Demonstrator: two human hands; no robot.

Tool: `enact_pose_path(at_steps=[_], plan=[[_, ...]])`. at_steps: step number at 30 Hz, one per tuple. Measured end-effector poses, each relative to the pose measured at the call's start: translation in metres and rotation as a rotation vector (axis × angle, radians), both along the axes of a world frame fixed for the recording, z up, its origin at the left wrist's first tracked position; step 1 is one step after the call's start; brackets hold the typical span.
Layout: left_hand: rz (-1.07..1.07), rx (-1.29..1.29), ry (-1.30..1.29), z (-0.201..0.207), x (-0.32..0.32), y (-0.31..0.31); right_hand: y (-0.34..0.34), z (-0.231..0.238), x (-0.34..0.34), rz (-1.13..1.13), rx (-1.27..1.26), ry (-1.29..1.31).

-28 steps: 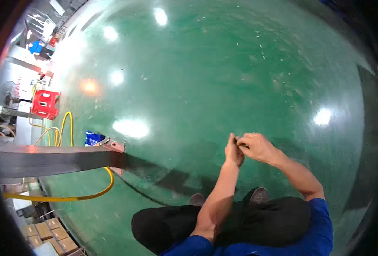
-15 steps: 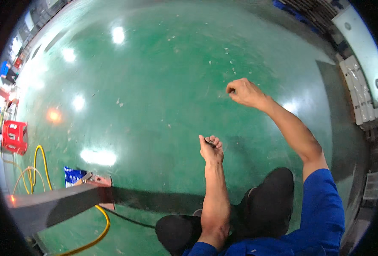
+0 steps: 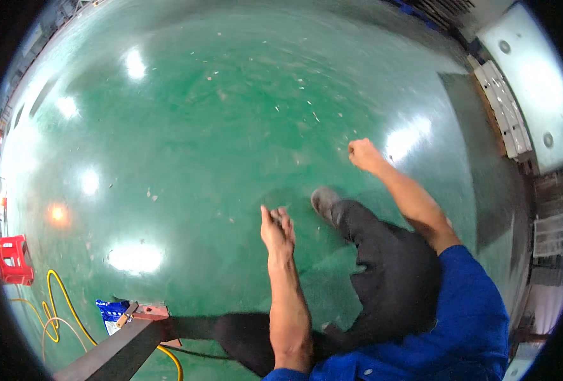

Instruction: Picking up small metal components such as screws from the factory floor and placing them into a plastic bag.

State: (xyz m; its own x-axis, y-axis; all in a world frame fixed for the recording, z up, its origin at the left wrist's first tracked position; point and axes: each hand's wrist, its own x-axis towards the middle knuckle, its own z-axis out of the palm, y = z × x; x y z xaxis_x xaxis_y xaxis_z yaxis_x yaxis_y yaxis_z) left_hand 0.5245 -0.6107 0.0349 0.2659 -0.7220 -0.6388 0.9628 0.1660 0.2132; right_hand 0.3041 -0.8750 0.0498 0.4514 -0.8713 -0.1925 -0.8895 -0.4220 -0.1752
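My left hand is held palm up over the green floor, in front of my body. Its fingers curl over the palm, and a small dark patch shows between them that I cannot make out. Farther out and to the right, my right hand is closed, with its fingertips tucked away. Whatever it may hold is hidden. Neither hand touches any surface. Between and below them is my right leg in dark trousers, with a grey shoe on the floor.
At lower left a grey metal beam ends at a reddish plate, beside a blue-and-white packet. A yellow hose loops near a red stool. White wrapped stacks stand at right. Small pale scraps dot the floor.
My right leg has swung forward, bringing the shoe into view. The surroundings have shifted in the picture. My right hand has turned and looks more tightly closed; both forearms stay raised.
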Motion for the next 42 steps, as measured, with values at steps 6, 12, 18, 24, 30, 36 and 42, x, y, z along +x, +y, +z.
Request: enact_pose_path(at_steps=[6,12,18,24,30,36,42], plan=[[0.022,0.06,0.011,-0.043,0.038,0.013,-0.074,-0.079,0.045,0.055,-0.093,-0.172],[0.156,0.165,-0.085,-0.042,0.067,0.016,-0.129,-0.113,0.087,-0.077,-0.146,-0.196],[0.219,0.154,-0.145,-0.049,0.07,-0.011,-0.168,-0.153,0.089,-0.028,-0.154,-0.116],[0.225,0.17,-0.107,-0.051,0.065,-0.032,-0.178,-0.157,0.101,-0.064,-0.12,-0.183],[0.144,0.208,-0.143,-0.06,0.054,-0.051,-0.197,-0.148,0.098,-0.126,-0.078,-0.357],[0.08,0.261,-0.16,-0.06,0.033,-0.087,-0.223,-0.165,0.082,-0.021,-0.164,-0.279],[0.036,0.331,-0.206,-0.064,0.037,-0.099,-0.211,-0.14,0.125,0.071,-0.055,-0.113]])
